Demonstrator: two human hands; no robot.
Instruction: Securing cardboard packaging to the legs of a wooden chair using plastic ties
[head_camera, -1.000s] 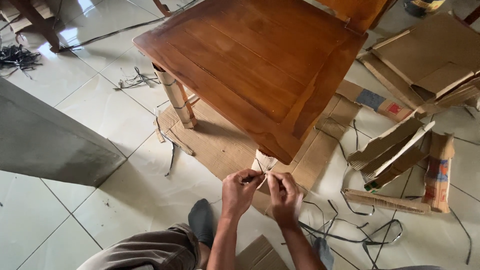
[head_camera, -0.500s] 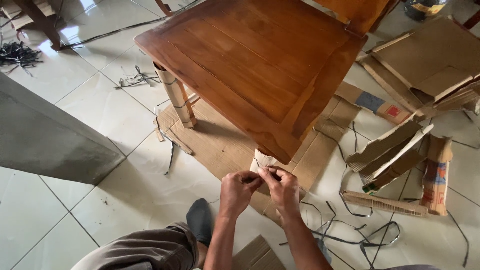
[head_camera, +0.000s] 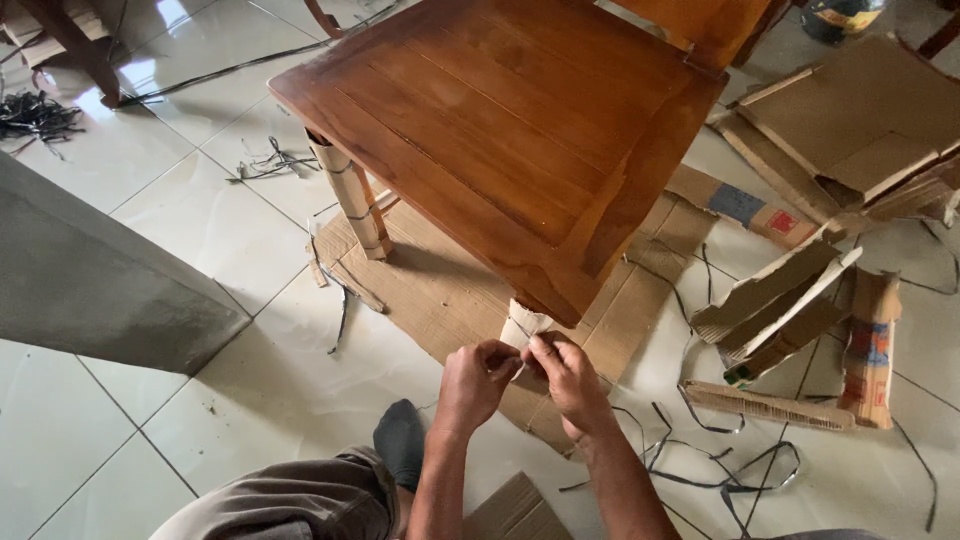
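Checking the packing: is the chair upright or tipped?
Upright: the chair shows its seat level from above, a wrapped leg standing on the cardboard.

One wooden chair; two cardboard-wrapped chair legs in view; two hands at the nearer leg; one flattened cardboard sheet beneath; one dark sock; loose cardboard scraps too jumbled to count

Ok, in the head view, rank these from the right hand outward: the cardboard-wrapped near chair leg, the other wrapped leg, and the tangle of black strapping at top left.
1. Cardboard-wrapped near chair leg: directly at the right hand, under the seat's front corner.
2. Other cardboard-wrapped chair leg: up and to the left, on the flat cardboard sheet.
3. Tangle of black strapping: far top left, on the tiled floor.
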